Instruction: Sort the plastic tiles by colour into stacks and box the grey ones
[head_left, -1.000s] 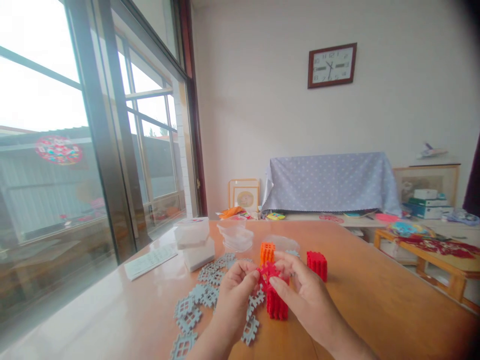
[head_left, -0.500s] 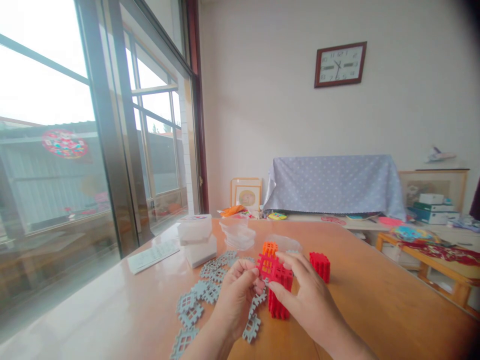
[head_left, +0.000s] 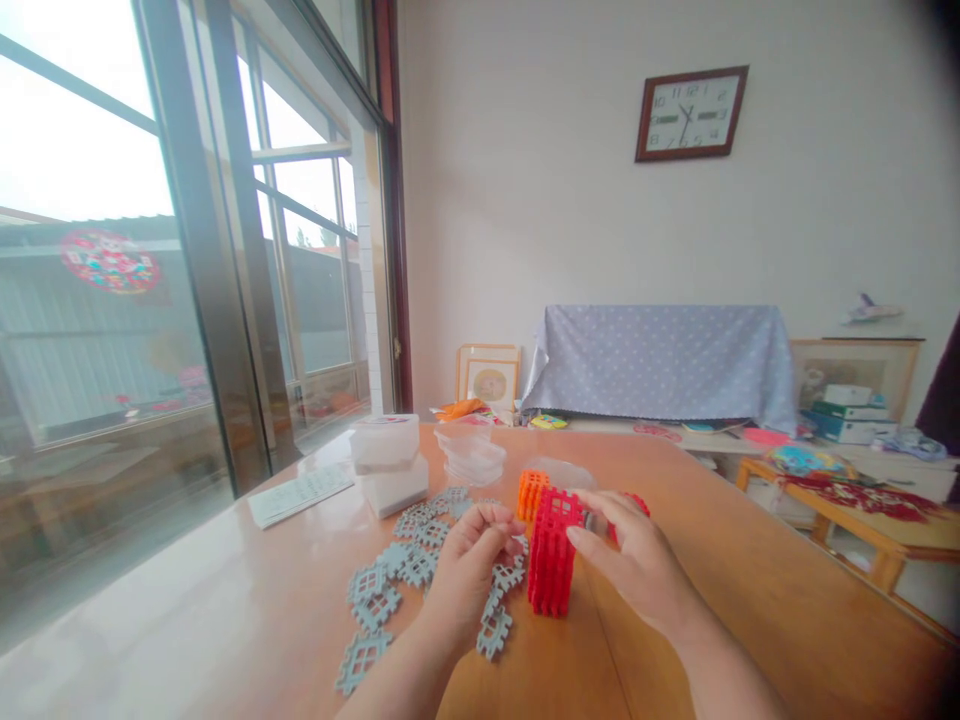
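Stack of red pieces [head_left: 551, 560] stands upright on the table [head_left: 577, 665]. The right hand [head_left: 634, 550] spreads thumb and fingers wide by its top; contact is unclear. The left hand [head_left: 472, 555] curls its fingers narrow; whether they hold anything, I cannot tell. Behind the right hand, another red stack [head_left: 638, 503] is mostly hidden.

- The left forearm [head_left: 401, 670] enters from the lower edge and rises obliquely toward the right.
- The left hand [head_left: 472, 555] is bent inward, with the fingers curled and the thumb lying near the index finger.
- The right forearm [head_left: 727, 665] comes from the lower right and slopes up toward the left.
- The right hand [head_left: 630, 545] has its back partly upward; its thumb and index finger are spread, with a gap between their tips.
- Both hands are bare, apart, and at similar height.
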